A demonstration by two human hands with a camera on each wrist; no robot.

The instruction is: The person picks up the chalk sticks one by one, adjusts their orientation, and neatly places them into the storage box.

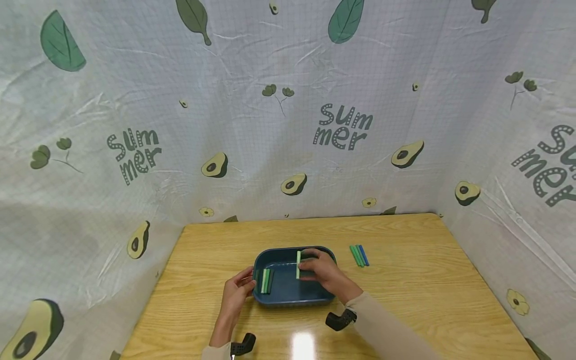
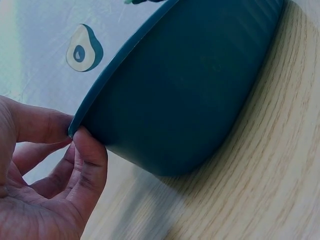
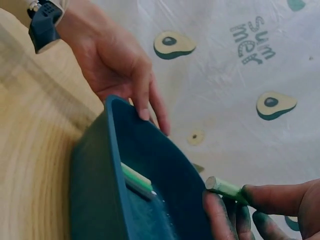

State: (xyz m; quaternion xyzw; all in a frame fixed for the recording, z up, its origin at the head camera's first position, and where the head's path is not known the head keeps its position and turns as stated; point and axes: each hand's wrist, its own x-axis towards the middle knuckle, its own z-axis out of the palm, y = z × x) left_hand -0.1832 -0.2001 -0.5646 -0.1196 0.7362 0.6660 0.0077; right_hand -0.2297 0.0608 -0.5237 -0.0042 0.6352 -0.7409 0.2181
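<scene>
A dark blue plastic basin (image 1: 290, 290) stands on the table. My left hand (image 1: 236, 292) pinches its rim at the left end, thumb outside and fingers over the edge, as the left wrist view shows. Over the basin, my right hand (image 1: 326, 272) holds a light green chalk stick (image 1: 298, 265) between thumb and fingers. That chalk's round end (image 3: 214, 183) faces the right wrist camera, and the fingertips look dusty with green. Inside the basin, against its left side, lie a pale green chalk (image 1: 264, 281) and a darker green chalk (image 1: 268, 281), side by side.
Right of the basin, two green chalks (image 1: 356, 256) and a blue chalk (image 1: 364, 255) lie close together on the wooden table (image 1: 405, 290). A printed white sheet (image 1: 252, 130) rises behind the table and along its sides. Each wrist carries a black camera (image 1: 340, 320).
</scene>
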